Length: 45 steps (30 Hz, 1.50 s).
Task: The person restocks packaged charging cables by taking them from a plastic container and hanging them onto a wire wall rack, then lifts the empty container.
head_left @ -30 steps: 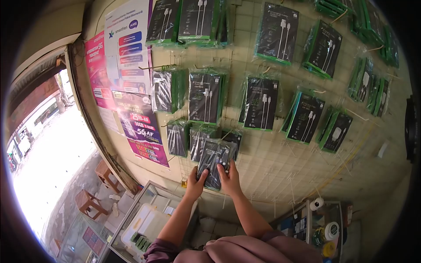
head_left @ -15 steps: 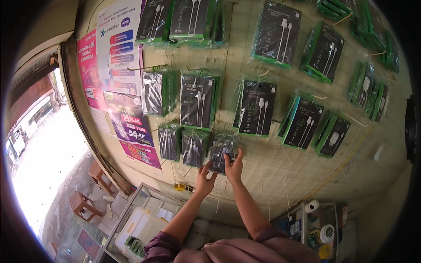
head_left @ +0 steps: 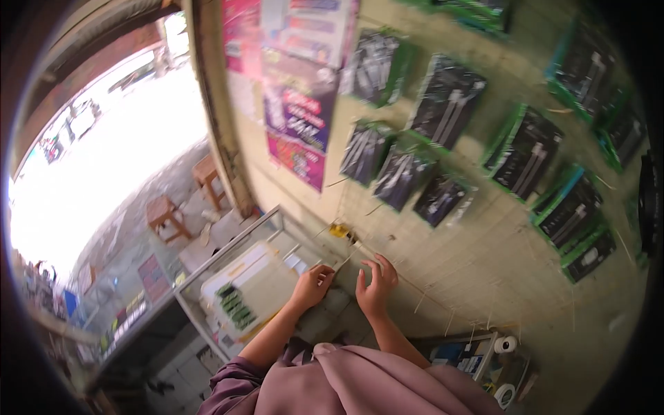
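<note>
My left hand [head_left: 313, 285] is over the inner edge of the glass display case [head_left: 277, 216], its fingers curled, and whether anything small is in them I cannot make out. To its right, my right hand [head_left: 376, 282] has its fingers apart and bent, holding nothing. Above both hands, a dark cable package [head_left: 440, 199] hangs at the end of the lowest row, beside another dark package [head_left: 402, 178]. A flat white box [head_left: 252, 277] on the case bears several small green packets [head_left: 235, 306].
More cable packages [head_left: 448, 100] hang on the wire grid at the upper right. Posters [head_left: 297, 114] cover the wall by the doorway. Wooden stools [head_left: 166, 218] stand at the left. A shelf [head_left: 484, 356] with white rolls [head_left: 506, 344] is at the lower right.
My hands have let go of the dark package, now hanging in the lowest row, and have come down from it. The view has swung left and tilted, with some blur.
</note>
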Motion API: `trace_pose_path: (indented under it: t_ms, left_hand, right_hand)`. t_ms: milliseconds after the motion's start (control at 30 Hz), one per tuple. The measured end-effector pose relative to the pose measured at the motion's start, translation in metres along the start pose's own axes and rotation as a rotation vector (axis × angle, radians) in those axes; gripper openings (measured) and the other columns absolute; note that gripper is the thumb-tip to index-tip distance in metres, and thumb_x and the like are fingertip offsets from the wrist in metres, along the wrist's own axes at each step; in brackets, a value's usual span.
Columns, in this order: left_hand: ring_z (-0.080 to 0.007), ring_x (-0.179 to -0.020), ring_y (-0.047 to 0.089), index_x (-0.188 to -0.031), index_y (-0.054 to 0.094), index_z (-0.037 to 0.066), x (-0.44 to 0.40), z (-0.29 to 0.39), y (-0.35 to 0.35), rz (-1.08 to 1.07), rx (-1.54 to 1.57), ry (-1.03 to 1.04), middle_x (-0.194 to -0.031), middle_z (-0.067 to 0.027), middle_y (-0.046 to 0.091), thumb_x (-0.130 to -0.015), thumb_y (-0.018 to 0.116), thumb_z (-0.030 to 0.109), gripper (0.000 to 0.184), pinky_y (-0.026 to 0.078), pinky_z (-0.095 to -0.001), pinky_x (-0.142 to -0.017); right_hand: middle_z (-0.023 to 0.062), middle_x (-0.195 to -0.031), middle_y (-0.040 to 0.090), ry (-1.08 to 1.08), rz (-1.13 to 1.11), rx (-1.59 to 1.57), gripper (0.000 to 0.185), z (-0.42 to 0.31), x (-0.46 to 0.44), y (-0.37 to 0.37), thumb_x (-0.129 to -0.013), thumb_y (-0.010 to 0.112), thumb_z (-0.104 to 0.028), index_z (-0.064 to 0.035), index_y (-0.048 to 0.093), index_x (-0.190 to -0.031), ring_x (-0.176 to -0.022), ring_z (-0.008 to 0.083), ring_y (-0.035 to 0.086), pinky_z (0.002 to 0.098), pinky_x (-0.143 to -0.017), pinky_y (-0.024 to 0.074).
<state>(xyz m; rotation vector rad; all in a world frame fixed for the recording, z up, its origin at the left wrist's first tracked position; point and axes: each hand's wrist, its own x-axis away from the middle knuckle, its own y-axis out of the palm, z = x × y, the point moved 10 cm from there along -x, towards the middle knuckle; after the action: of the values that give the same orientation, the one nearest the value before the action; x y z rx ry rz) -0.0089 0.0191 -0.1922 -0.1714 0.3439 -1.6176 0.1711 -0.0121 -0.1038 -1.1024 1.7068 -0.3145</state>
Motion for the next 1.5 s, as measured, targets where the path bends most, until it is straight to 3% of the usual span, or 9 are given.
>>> trace_pose_path:
  t_ms: [167, 400, 500, 833, 900, 1133, 1267, 1367, 1500]
  left_hand:
    - [-0.0317, -0.097, 0.068, -0.106, 0.069, 0.003, 0.099, -0.086, -0.067, 0.122, -0.266, -0.225, -0.103, -0.0166, 0.068, -0.089, 0.067, 0.018, 0.023, 0.054, -0.0401, -0.085]
    - [-0.0399, -0.109, 0.057, -0.110, 0.065, 0.006, 0.200, -0.193, -0.159, 0.438, -0.408, -0.508, -0.111, -0.0194, 0.059, -0.085, 0.068, 0.017, 0.028, 0.047, -0.0460, -0.094]
    - [-0.0421, -0.113, 0.055, -0.121, 0.058, -0.001, 0.203, -0.235, -0.200, 0.523, -0.469, -0.539, -0.118, -0.0231, 0.057, -0.086, 0.064, 0.010, 0.037, 0.046, -0.0466, -0.096]
    - [-0.0457, -0.127, 0.048, -0.136, 0.043, -0.012, 0.151, -0.375, -0.255, 0.563, -0.629, -0.700, -0.136, -0.0338, 0.046, -0.082, 0.054, -0.004, 0.055, 0.043, -0.0446, -0.106]
    - [-0.0458, -0.124, 0.050, -0.137, 0.042, -0.012, 0.149, -0.386, -0.255, 0.571, -0.659, -0.696, -0.135, -0.0324, 0.047, -0.083, 0.054, -0.004, 0.055, 0.043, -0.0450, -0.105]
    - [-0.0376, -0.112, 0.060, -0.139, 0.045, -0.003, 0.141, -0.364, -0.255, 0.769, -0.475, -0.550, -0.128, -0.0231, 0.053, -0.089, 0.062, 0.004, 0.053, 0.049, -0.0445, -0.094]
    - [-0.0263, -0.099, 0.065, -0.131, 0.056, 0.002, 0.136, -0.351, -0.255, 0.742, -0.133, -0.512, -0.124, -0.0171, 0.058, -0.094, 0.065, 0.012, 0.039, 0.053, -0.0377, -0.081]
    - [-0.0103, -0.085, 0.059, -0.110, 0.070, 0.003, 0.116, -0.307, -0.253, 0.544, 0.152, -0.508, -0.099, -0.0030, 0.067, -0.099, 0.062, 0.024, 0.025, 0.047, -0.0266, -0.073]
    - [-0.0084, -0.095, 0.058, -0.115, 0.066, 0.002, 0.078, -0.229, -0.222, 0.184, 0.512, -0.328, -0.104, 0.0010, 0.067, -0.101, 0.058, 0.031, 0.033, 0.046, -0.0274, -0.087]
  right_hand:
    - [0.0003, -0.118, 0.060, -0.124, -0.270, -0.173, 0.022, -0.070, 0.044, 0.100, -0.084, 0.068, -0.012, -0.0209, 0.066, -0.104, -0.115, 0.0214, 0.055, 0.0445, -0.102, 0.0304]
    - [0.0005, -0.104, 0.062, -0.381, -0.693, -0.354, 0.017, -0.167, 0.121, 0.250, -0.083, 0.068, -0.014, -0.0218, 0.070, -0.098, -0.106, 0.0215, 0.056, 0.0471, -0.101, 0.0302]
    - [0.0025, -0.105, 0.063, -0.431, -0.989, -0.263, 0.022, -0.183, 0.167, 0.341, -0.083, 0.067, -0.014, -0.0216, 0.069, -0.104, -0.109, 0.0224, 0.057, 0.0498, -0.103, 0.0285]
    - [0.0065, -0.113, 0.063, -0.485, -1.092, -0.225, 0.039, -0.229, 0.221, 0.543, -0.083, 0.067, -0.011, -0.0230, 0.065, -0.121, -0.110, 0.0261, 0.059, 0.0469, -0.099, 0.0346]
    - [0.0085, -0.112, 0.062, -0.499, -1.090, -0.252, 0.040, -0.229, 0.229, 0.555, -0.082, 0.067, -0.006, -0.0198, 0.067, -0.120, -0.105, 0.0279, 0.062, 0.0451, -0.090, 0.0454]
    - [0.0134, -0.108, 0.063, -0.264, -1.043, -0.437, 0.034, -0.192, 0.223, 0.564, -0.082, 0.060, 0.004, -0.0119, 0.065, -0.111, -0.092, 0.0366, 0.066, 0.0440, -0.078, 0.0554]
    - [0.0100, -0.104, 0.066, -0.001, -1.238, -0.764, 0.029, -0.179, 0.176, 0.528, -0.084, 0.060, 0.007, -0.0085, 0.061, -0.108, -0.089, 0.0257, 0.069, 0.0354, -0.074, 0.0581]
    - [0.0057, -0.101, 0.066, 0.113, -1.428, -0.939, 0.028, -0.172, 0.136, 0.474, -0.088, 0.061, 0.004, -0.0083, 0.060, -0.113, -0.087, 0.0177, 0.068, 0.0304, -0.071, 0.0586]
    - [0.0030, -0.100, 0.064, 0.091, -1.597, -1.188, 0.026, -0.181, 0.082, 0.374, -0.096, 0.059, -0.002, -0.0073, 0.056, -0.122, -0.087, 0.0139, 0.066, 0.0295, -0.072, 0.0586]
